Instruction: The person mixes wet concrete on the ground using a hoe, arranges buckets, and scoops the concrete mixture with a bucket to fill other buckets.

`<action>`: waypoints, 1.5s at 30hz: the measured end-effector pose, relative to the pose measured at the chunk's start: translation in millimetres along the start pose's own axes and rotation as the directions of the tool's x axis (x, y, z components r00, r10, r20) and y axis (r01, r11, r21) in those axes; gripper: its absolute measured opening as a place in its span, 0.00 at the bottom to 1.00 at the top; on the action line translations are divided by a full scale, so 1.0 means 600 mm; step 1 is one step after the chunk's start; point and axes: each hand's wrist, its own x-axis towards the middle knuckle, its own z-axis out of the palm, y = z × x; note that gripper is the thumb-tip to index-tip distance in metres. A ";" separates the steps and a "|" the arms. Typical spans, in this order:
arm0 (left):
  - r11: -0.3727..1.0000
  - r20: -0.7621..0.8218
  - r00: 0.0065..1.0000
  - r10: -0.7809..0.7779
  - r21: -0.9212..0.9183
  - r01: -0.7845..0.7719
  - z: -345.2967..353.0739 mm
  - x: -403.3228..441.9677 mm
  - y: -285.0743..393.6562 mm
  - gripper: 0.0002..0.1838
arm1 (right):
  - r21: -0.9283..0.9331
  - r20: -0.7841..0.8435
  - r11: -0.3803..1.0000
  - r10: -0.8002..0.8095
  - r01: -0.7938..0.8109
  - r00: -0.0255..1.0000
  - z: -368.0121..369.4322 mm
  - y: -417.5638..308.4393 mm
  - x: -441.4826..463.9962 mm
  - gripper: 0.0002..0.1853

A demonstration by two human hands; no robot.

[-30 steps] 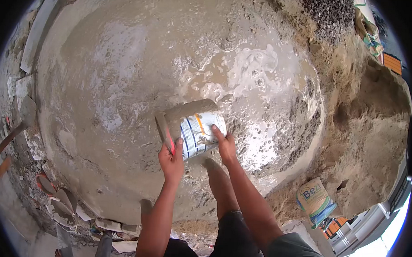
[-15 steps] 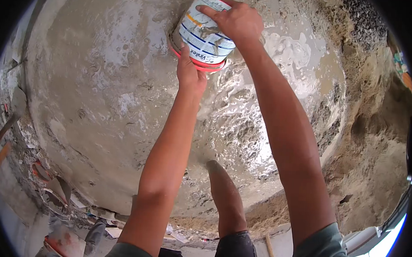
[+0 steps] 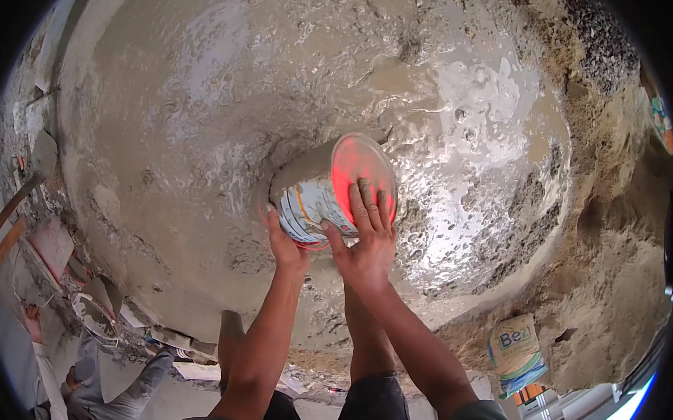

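Note:
A bucket (image 3: 307, 201) with a white, blue-striped label lies tilted in the wet grey concrete mix (image 3: 193, 226), its red base facing right and its mouth hidden in the mix at the left. My left hand (image 3: 286, 241) grips the bucket's lower left side near the rim. My right hand (image 3: 369, 245) is pressed on the red base, fingers spread over it and thumb on the label side. Both hands have mix on them. My legs stand in the mix below the bucket.
At the right edge are dirt (image 3: 604, 282) and a cement bag (image 3: 517, 349), with dark gravel (image 3: 599, 41) at the top right. A shovel (image 3: 42, 156) lies at the left. Another person's legs (image 3: 130, 385) and a dirty bucket (image 3: 95, 312) are at the lower left.
The bucket was lifted up and away, then came back down and tipped over, its base now facing right. My right hand moved from its side to its base.

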 end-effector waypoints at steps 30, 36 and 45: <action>0.988 0.069 0.997 -0.022 -0.152 0.032 -0.057 0.070 0.011 0.29 | 0.022 -0.060 0.999 -0.029 0.030 0.998 0.112 -0.014 0.063 0.30; 0.995 0.011 0.999 -0.047 0.087 0.046 -0.098 0.010 0.042 0.29 | 0.111 0.164 0.993 0.016 -0.034 0.986 0.014 -0.036 -0.115 0.39; 0.979 0.258 0.965 -0.048 -0.180 0.097 0.222 -0.019 -0.054 0.26 | 0.000 -0.114 0.998 -0.057 0.057 0.992 -0.280 -0.010 0.010 0.48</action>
